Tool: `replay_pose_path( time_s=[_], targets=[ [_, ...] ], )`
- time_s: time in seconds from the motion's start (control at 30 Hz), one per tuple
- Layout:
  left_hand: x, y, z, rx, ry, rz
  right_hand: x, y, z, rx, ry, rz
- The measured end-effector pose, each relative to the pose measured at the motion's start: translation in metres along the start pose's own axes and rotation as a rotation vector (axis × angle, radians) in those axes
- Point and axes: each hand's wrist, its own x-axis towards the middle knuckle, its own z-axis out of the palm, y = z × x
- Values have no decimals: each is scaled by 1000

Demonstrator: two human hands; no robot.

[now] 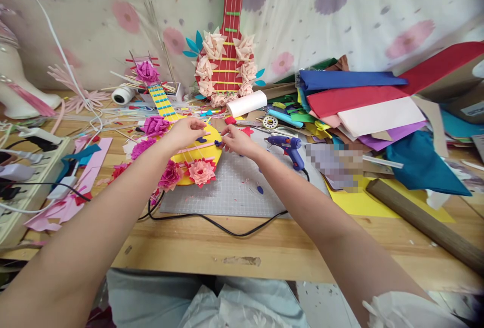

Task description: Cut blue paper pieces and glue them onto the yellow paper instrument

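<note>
A yellow paper guitar (217, 165) lies on the grey cutting mat, with pink strings, pink bars and paper flowers along its side. My left hand (188, 133) is over the upper part of its body, fingers bent and slightly apart from the thumb, with nothing visible in them. Below those fingers a dark blue paper leaf (201, 140) sits on the guitar. At the body's right edge my right hand (237, 141) has thumb and fingers pinched together at a small dark blue paper piece (218, 143). A coral paper flower (202, 172) is on the near edge.
A blue glue gun (287, 150) rests right of my right hand; its black cable (227, 233) loops along the front. Behind stands a red paper guitar (231, 25). Coloured paper sheets (378, 116) pile up at right. A power strip (34, 186) is at left.
</note>
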Motion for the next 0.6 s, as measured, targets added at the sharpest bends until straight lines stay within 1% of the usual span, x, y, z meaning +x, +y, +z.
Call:
replay_pose_path(
  time_s=[0.1,0.27,0.33,0.6],
  targets=[
    [0,-1,-2,-5,23,-6,-4,4,-5,16,15,-28],
    [0,-2,-4,16,49,-12,-12,12,-4,-127,114,-248],
    [-1,-2,-4,23,50,-10,-14,12,-1,-170,131,-291],
    [-5,1,-5,-13,71,-22,-14,4,8,-246,131,-259]
  ],
)
